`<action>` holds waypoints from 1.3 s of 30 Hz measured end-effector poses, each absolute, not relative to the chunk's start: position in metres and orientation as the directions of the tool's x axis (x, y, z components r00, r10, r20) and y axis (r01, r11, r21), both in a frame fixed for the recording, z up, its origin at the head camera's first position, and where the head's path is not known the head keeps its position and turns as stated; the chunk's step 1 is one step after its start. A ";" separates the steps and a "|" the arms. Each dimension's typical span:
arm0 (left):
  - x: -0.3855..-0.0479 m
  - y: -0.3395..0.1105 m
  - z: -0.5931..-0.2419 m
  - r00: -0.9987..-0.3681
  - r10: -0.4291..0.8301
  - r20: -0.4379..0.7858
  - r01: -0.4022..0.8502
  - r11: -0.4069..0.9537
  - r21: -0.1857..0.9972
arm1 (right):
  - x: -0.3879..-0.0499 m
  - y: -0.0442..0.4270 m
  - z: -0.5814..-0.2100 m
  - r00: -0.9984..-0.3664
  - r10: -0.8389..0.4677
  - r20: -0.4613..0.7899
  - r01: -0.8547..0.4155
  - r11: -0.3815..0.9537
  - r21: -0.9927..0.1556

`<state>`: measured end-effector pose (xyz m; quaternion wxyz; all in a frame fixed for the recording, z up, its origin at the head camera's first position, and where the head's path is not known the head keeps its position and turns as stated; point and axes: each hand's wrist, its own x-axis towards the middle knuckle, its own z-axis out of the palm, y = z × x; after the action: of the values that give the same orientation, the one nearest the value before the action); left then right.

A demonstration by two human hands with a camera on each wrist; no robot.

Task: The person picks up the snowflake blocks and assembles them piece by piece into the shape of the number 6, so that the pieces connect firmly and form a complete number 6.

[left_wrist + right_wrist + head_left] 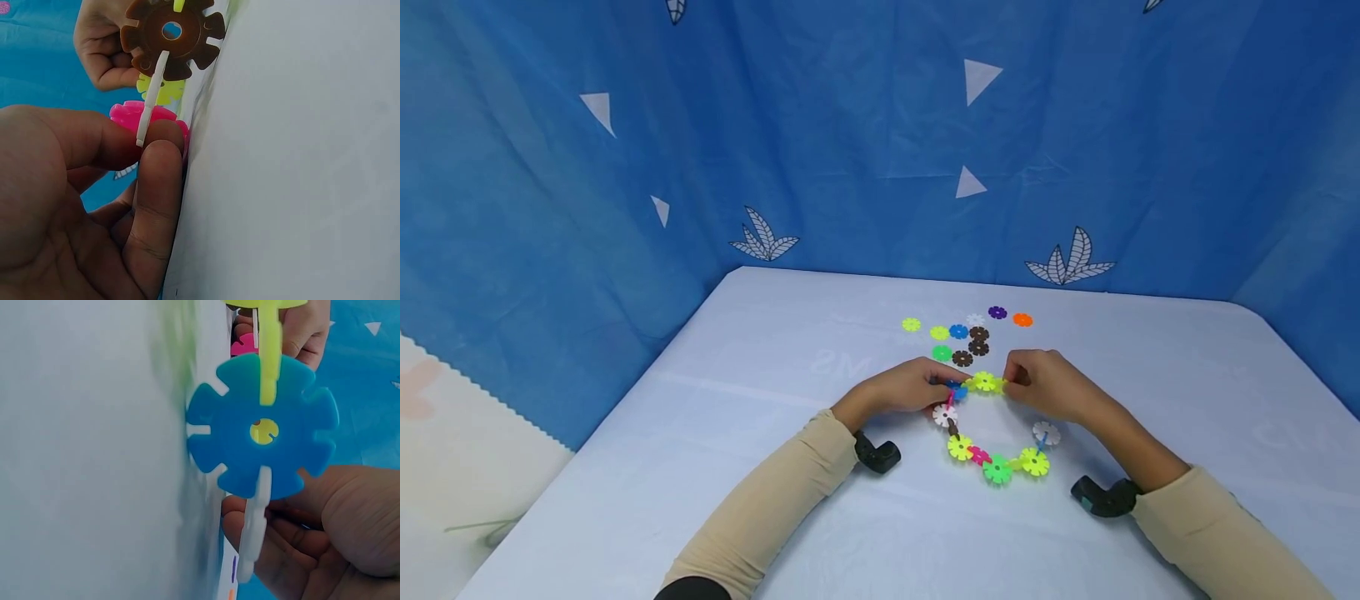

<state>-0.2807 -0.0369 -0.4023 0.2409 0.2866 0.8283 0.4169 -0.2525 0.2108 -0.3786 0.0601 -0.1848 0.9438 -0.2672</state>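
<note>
The left hand [906,386] and right hand [1048,387] each pinch the flower-disc chain [997,469] on the white bench [940,546]; blue cloth [865,150] hangs beyond them.

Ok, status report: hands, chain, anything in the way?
Left hand gripping disc chain; right hand pinching its yellow piece. Chain curved round, unclosed near right hand. Loose discs beyond, seemingly not in the way.

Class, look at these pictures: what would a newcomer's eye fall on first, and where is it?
First comes the bright chain of notched discs on the white table, curving into an almost closed ring, its far side held by the left hand and right hand. Beyond it lie loose discs, a lone orange one rightmost. Behind hangs a vivid blue curtain.
</note>
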 end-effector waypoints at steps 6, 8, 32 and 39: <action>-0.281 -0.036 -0.403 -0.723 0.672 -0.157 0.268 0.483 0.833 | -0.253 0.212 -0.379 -0.925 -0.378 -0.029 -0.305 0.787 -0.536; -0.281 -0.036 -0.403 -0.723 0.673 -0.155 0.266 0.479 0.836 | -0.253 0.212 -0.379 -0.925 -0.377 -0.037 -0.300 0.788 -0.537; -0.280 -0.036 -0.405 -0.725 0.674 -0.140 0.275 0.470 0.839 | -0.252 0.212 -0.379 -0.925 -0.374 -0.065 -0.284 0.795 -0.535; -0.281 -0.036 -0.406 -0.726 0.672 -0.147 0.268 0.473 0.839 | -0.251 0.212 -0.380 -0.927 -0.370 -0.063 -0.282 0.796 -0.535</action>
<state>-0.2810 -0.0360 -0.4062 0.2364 0.2851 0.8249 0.4270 -0.2515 0.2116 -0.3805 0.0826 -0.1726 0.9441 -0.2683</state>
